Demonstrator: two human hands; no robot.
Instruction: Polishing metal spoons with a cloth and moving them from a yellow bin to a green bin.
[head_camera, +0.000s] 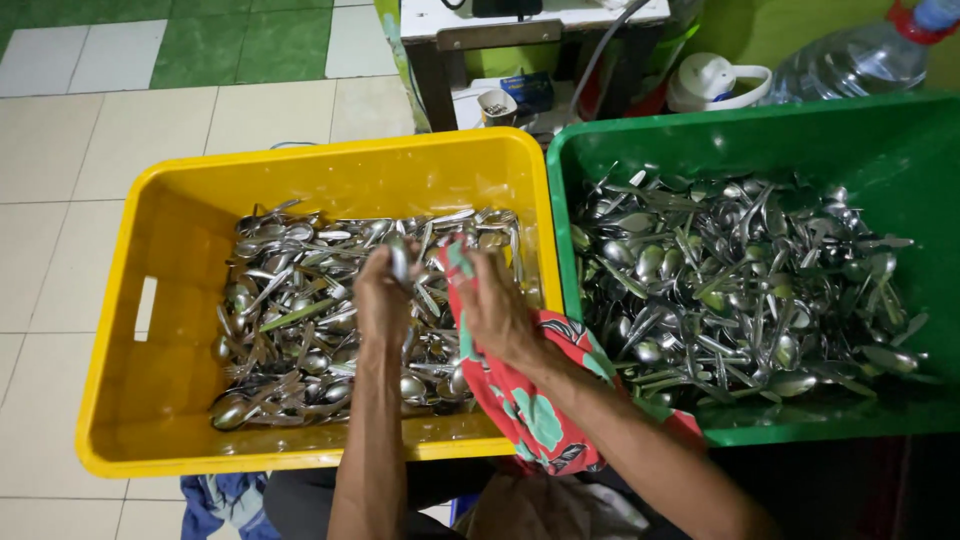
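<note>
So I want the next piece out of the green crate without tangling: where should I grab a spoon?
Probably by a handle jutting free at the heap's right edge in the green crate. Come from above with the fingers pinching the thin shaft; the bowls lie buried and interlocked.

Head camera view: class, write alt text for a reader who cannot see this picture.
A person's left hand holds up a metal spoon while the right hand wipes it with a red floral cloth, above a yellow crate of spoons. Beside it on the right, a green crate holds a bigger heap of metal cutlery on a tiled floor.
</note>
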